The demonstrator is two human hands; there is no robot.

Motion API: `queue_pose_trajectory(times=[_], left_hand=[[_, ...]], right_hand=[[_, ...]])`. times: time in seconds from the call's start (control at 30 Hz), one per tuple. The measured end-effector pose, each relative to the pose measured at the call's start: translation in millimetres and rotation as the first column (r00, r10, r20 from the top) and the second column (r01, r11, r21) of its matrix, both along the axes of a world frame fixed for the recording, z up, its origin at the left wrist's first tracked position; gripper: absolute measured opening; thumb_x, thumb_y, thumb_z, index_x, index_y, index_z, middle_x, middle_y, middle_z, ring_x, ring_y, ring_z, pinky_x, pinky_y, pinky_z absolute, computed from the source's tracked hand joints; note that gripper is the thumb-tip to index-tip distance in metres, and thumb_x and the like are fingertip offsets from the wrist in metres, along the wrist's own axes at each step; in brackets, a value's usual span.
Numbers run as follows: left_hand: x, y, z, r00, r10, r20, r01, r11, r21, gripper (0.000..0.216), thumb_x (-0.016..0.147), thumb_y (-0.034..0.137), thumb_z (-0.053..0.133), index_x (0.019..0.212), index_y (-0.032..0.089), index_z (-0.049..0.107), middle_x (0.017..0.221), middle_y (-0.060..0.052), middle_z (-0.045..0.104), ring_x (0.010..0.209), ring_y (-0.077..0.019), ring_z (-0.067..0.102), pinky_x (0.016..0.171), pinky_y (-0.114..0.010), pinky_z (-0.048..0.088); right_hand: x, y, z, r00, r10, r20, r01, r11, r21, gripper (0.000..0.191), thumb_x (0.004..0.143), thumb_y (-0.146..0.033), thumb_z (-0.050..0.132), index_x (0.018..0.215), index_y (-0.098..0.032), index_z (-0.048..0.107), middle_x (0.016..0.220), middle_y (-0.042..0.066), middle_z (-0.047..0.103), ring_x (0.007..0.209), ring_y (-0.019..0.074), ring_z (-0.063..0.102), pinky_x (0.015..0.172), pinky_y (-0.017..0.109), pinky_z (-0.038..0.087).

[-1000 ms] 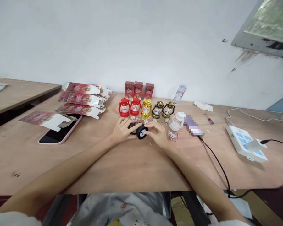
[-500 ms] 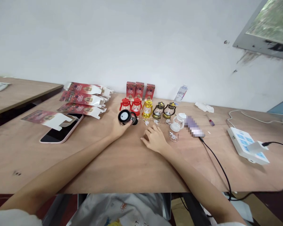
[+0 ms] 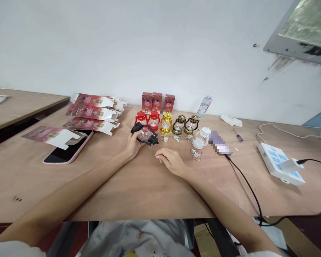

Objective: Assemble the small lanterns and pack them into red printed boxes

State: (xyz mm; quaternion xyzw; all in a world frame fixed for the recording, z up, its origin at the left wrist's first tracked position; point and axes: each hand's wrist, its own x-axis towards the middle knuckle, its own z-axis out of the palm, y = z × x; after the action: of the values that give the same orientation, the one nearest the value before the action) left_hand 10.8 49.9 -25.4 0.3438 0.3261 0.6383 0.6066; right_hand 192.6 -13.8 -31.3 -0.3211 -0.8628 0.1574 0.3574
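My left hand [image 3: 133,145] grips a small black lantern [image 3: 146,135] with a clear globe, tilted on its side, base toward the hand and top pointing right. To its right, my right hand [image 3: 171,160] is closed over the table, fingers curled together and fingertips hidden. Whatever it holds, if anything, cannot be seen. Behind the hands stand two red lanterns [image 3: 153,121], a gold lantern [image 3: 166,124] and two dark bronze lanterns [image 3: 179,125]. A white lantern [image 3: 201,138] is at the right of the row. Small metal pieces [image 3: 196,154] lie before several lanterns.
Three upright red boxes [image 3: 157,102] are by the wall. Flattened cartons [image 3: 89,111] lie on the left, one over a phone [image 3: 61,153]. On the right are a bottle [image 3: 204,106], a tissue [image 3: 231,121], a screwdriver [image 3: 239,137], a cabled blurred device and a power strip [image 3: 279,164].
The black lantern has turned in my left hand, from its round base facing me to lying sideways. My right hand has shifted slightly left and down, and its fingers have drawn together.
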Motion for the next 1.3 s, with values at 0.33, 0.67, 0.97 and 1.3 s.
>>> queue_pose_trajectory(times=[0.33, 0.67, 0.97, 1.3], left_hand=[[1.5, -5.4, 1.9, 0.988, -0.154, 0.003, 0.154, 0.987, -0.033, 0.033, 0.067, 0.031, 0.059, 0.095, 0.014, 0.059, 0.082, -0.005, 0.071, 0.079, -0.0213, 0.067, 0.062, -0.027, 0.053], [-0.1, -3.3, 1.0, 0.989, -0.14, 0.039, 0.143, 0.988, -0.066, 0.03, 0.068, 0.028, 0.056, 0.096, 0.015, 0.059, 0.081, -0.003, 0.07, 0.074, -0.0184, 0.066, 0.059, -0.026, 0.054], [-0.7, -3.8, 1.0, 0.988, -0.145, 0.05, 0.148, 0.986, -0.074, 0.033, 0.068, 0.029, 0.056, 0.097, 0.016, 0.058, 0.083, -0.004, 0.071, 0.077, -0.0194, 0.066, 0.06, -0.027, 0.053], [-1.5, -3.4, -0.3, 0.979, -0.2, 0.041, 0.203, 0.977, -0.064, 0.034, 0.067, 0.032, 0.054, 0.097, 0.016, 0.056, 0.085, -0.004, 0.069, 0.08, -0.021, 0.066, 0.063, -0.029, 0.053]], right_hand=[[-0.1, 3.3, -3.4, 0.977, 0.01, -0.214, -0.049, 0.983, -0.178, 0.023, 0.094, -0.035, 0.04, 0.086, -0.022, 0.057, 0.068, -0.002, 0.055, 0.059, 0.0097, 0.053, 0.063, 0.021, 0.042], [0.2, 1.8, -1.7, 0.977, 0.005, -0.214, -0.049, 0.978, -0.203, 0.019, 0.092, -0.033, 0.043, 0.085, -0.022, 0.057, 0.068, -0.002, 0.055, 0.058, 0.0102, 0.052, 0.061, 0.022, 0.042], [0.0, 1.3, 0.6, 0.98, -0.006, -0.197, -0.042, 0.97, -0.24, 0.017, 0.091, -0.031, 0.043, 0.084, -0.022, 0.056, 0.065, -0.003, 0.052, 0.056, 0.0096, 0.048, 0.058, 0.021, 0.039], [-3.4, 2.7, 1.8, 0.95, -0.101, -0.296, -0.023, 0.921, -0.388, 0.022, 0.089, -0.042, 0.046, 0.081, -0.022, 0.049, 0.059, -0.006, 0.046, 0.053, 0.0091, 0.043, 0.054, 0.022, 0.036]])
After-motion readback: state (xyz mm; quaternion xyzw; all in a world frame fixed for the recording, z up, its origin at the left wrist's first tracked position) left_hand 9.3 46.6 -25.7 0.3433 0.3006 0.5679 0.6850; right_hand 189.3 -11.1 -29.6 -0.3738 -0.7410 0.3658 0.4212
